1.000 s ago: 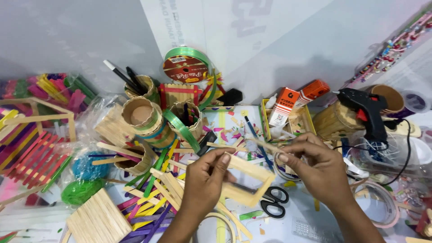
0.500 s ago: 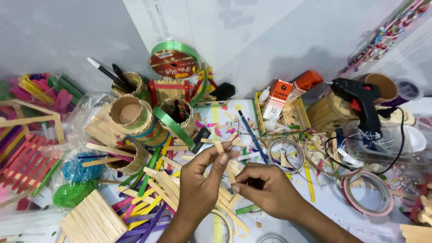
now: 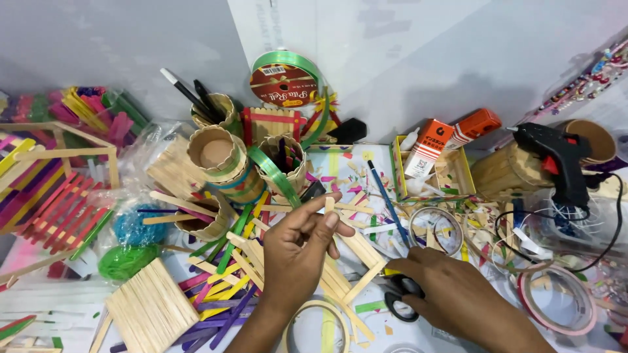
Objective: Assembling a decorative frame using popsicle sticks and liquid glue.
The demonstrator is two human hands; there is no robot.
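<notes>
Centrally, left hand [image 3: 297, 252] pinches 1 plain wooden stick [image 3: 326, 219] upright between thumb and fingers, above stick frame [image 3: 363, 258] lying flat on table [image 3: 366, 160]. Right hand [image 3: 451, 294] near right, closed over black scissors [image 3: 400, 297], handle loops showing. Left near: stick mat [image 3: 152, 304]. Far: green ribbon spool [image 3: 282, 80], cardboard cups [image 3: 217, 153]. Far right: black glue gun [image 3: 556, 160].

We're at a hobby craft desk: popsicle sticks [image 3: 152, 307], glue gun [image 3: 556, 160], ribbon spool [image 3: 282, 80], tape rolls [image 3: 556, 297] etc.
</notes>
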